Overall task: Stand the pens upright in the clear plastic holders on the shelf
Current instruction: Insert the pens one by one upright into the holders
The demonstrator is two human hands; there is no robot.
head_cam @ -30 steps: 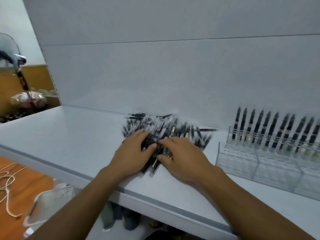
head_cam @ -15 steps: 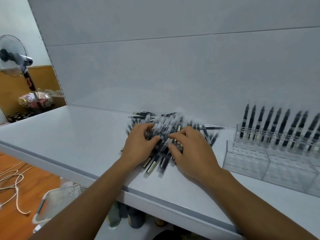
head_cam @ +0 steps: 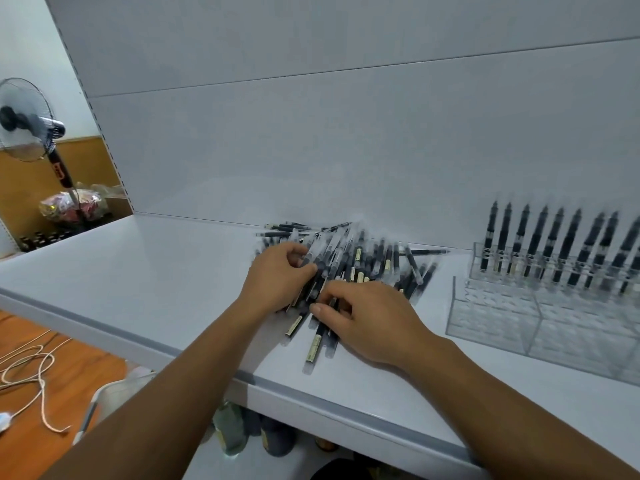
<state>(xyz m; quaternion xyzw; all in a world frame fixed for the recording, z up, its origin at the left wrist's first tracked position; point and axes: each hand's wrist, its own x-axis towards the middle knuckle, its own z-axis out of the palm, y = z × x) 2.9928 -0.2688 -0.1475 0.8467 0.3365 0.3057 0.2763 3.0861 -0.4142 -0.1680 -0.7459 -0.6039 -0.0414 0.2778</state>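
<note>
A loose pile of black pens in clear sleeves (head_cam: 374,261) lies flat on the white shelf (head_cam: 156,278), against the back panel. My left hand (head_cam: 277,278) rests on the pile's left side, its fingers curled around a few pens. My right hand (head_cam: 367,320) lies on the pile's near edge, thumb and fingers pinching pens. To the right stand clear plastic holders (head_cam: 519,320); their back row holds several pens upright (head_cam: 561,251), and the front rows look empty.
The shelf's grey front edge (head_cam: 207,358) runs diagonally below my arms. A fan (head_cam: 27,119) stands at the far left beyond the shelf. A white cord (head_cam: 31,368) lies on the wooden floor. Bottles (head_cam: 242,431) sit under the shelf.
Both hands have slid further into the pile and their fingers have curled onto pens. The view has shifted left, so the holders sit further right.
</note>
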